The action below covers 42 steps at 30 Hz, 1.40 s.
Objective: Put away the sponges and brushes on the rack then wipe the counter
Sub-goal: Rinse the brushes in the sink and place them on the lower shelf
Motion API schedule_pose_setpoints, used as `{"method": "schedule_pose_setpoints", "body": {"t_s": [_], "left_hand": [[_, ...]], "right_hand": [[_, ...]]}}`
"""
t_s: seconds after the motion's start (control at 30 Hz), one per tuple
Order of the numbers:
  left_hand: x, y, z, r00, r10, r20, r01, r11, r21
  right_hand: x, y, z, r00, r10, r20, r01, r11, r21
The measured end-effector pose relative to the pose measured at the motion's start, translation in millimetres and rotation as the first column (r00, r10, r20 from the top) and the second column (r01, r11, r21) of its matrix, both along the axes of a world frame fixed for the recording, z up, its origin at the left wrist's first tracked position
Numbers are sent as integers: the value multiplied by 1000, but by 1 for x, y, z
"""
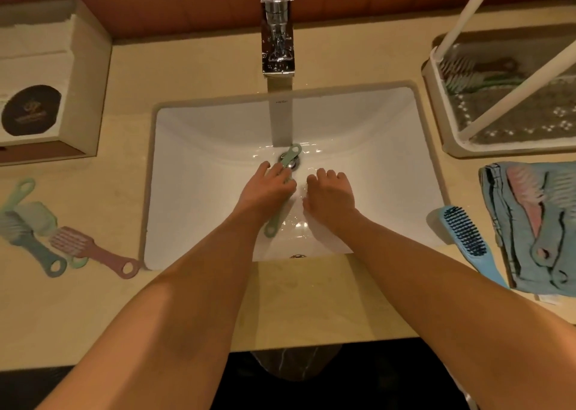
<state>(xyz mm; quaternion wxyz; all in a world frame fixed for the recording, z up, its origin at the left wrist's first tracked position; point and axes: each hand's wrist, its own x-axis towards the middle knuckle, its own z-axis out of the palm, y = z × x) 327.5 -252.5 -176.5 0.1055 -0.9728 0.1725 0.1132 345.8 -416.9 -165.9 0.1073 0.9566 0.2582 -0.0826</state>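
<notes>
On your far left a tissue box (46,76) sits against the wall, and below it three brushes (62,247) lie in a loose pile on the counter (118,172), the pink brush (93,252) nearest the sink (193,166). In the basin your left hand (268,188) is curled around a green brush (282,188), fingers wrapped on its middle, with the looped ends sticking out above near the drain and below by the wrist. Your right hand (330,197) hovers just beside it, fingers half bent, holding nothing. The green brush looks light, stiff plastic, and probably wet and slippery, so grip the handle shank firmly rather than the bristles. Right of the sink a blue brush (464,232) lies bristles-up at the basin's edge, touching a blue cloth (514,253) that carries more brushes. Behind them stands the rack (442,104), with one brush already in its tray.
</notes>
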Motion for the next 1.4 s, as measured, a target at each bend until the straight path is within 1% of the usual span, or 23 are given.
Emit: {"method": "schedule_pose_setpoints", "body": {"t_s": [0.1, 0.23, 0.27, 0.3, 0.37, 0.47, 0.57, 0.67, 0.73, 0.8, 0.9, 1.0, 1.17, 1.27, 1.4], "left_hand": [[-3, 5, -1, 1000, -9, 11, 9, 999, -33], [-10, 7, 1, 999, -33, -1, 33, 999, 41], [-13, 6, 2, 1000, -26, -8, 27, 999, 45], [-16, 6, 4, 1000, -16, -12, 17, 999, 47], [-19, 4, 16, 999, 20, -28, -18, 998, 54], [-22, -1, 41, 995, 88, -51, -86, 996, 35], [-23, -8, 71, 996, 83, 23, -84, 995, 47], [-25, -16, 100, 987, 72, 145, -81, 995, 57], [-25, -24, 121, 975, 92, 203, -103, 994, 44], [-24, -34, 137, 961, 141, 236, -146, 989, 0], [-24, -49, 153, 935, 252, 250, -224, 965, -136], [-27, -66, 164, 910, 321, 263, -254, 932, -259], [-30, -97, 179, 913, 361, 191, -241, 854, -461], [-26, -115, 188, 923, 350, 160, -222, 824, -521], [-15, -134, 196, 939, 312, 146, -195, 830, -522]], "right_hand": [[-8, 0, 6, 998, -39, 49, 41, 998, -57], [-14, -1, 10, 996, -12, 87, 12, 1000, 3], [-11, -1, 13, 998, -23, 55, 21, 999, 43], [-8, -2, 15, 999, -31, -27, 33, 995, 95], [0, -4, 22, 988, 17, -156, 14, 980, 199], [9, -8, 47, 980, 9, -199, 48, 958, 283], [7, -17, 76, 991, 42, -124, -1, 950, 312], [1, -32, 104, 991, 128, 27, -130, 948, 291], [-3, -44, 121, 983, 156, 100, -179, 943, 281], [-7, -55, 135, 980, 160, 122, -189, 942, 279], [-12, -74, 151, 980, 137, 141, -174, 938, 299], [-18, -93, 159, 978, 131, 162, -175, 938, 301], [-25, -123, 174, 975, 80, 205, -146, 931, 333], [-26, -142, 182, 977, 67, 203, -132, 937, 324], [-25, -170, 187, 981, 64, 185, -118, 948, 297]]}}
